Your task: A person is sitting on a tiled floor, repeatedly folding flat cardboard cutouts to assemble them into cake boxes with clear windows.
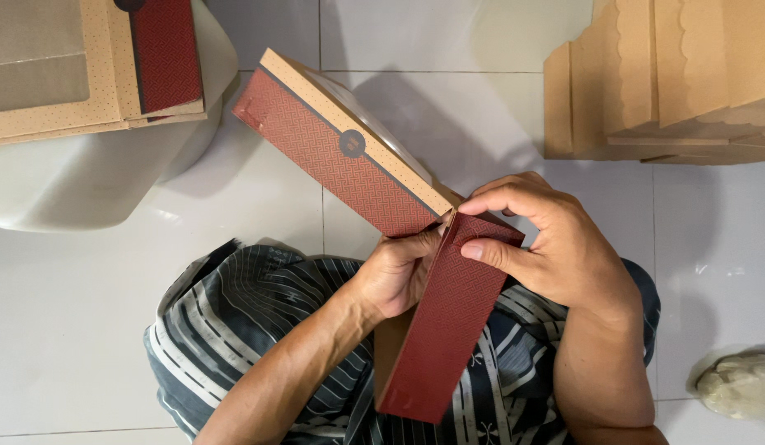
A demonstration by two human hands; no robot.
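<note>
Both my hands on a red patterned box above my lap

My left hand (395, 276) clasps the cardboard box (374, 189) from beneath at its corner; my right hand (555, 243) pinches the red flap (440, 330) there, thumb pressed on it. Finished boxes (86, 66) lie on a white stool (94, 185); flat tan blanks (671, 82) are stacked on the tiled floor (712, 247).

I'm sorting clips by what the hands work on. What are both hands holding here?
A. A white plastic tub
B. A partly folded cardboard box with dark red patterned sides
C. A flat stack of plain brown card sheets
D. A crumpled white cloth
B: the left hand and right hand meet at a corner of the box, whose dark red patterned panels angle away from each other.
</note>
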